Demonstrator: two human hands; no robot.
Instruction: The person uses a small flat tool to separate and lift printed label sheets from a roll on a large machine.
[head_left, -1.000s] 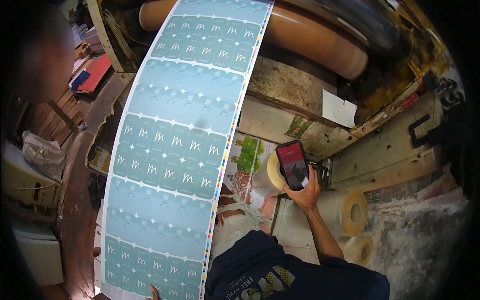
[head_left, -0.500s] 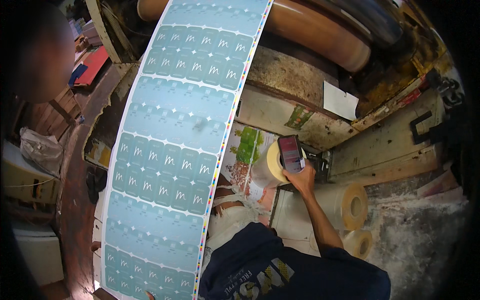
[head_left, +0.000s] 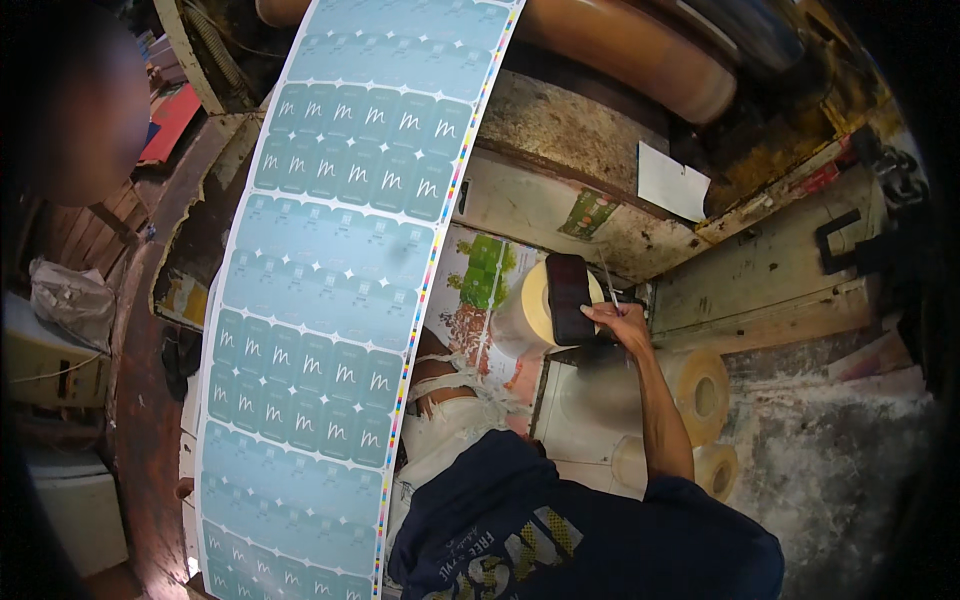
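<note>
My right hand grips a black phone by its lower right edge. A thin pale strand or stick, too small to name, shows by the fingers. The phone's screen is dark, and it overlaps the end of an upright roll of clear film with a yellowish core. To the left, a long printed sheet in teal and light blue runs from top to bottom, with repeated panels and a colour strip down its right edge. My left hand is not in view.
Two more film rolls lie right of my forearm. Brown machine rollers cross the upper right. A white paper rests on the stained machine ledge. At the far left are a plastic bag and a blurred oval shape.
The phone's lit screen has gone dark and the phone stands more upright. My right hand has shifted slightly. A fingertip at the sheet's bottom edge has left view. The whole view has shifted.
</note>
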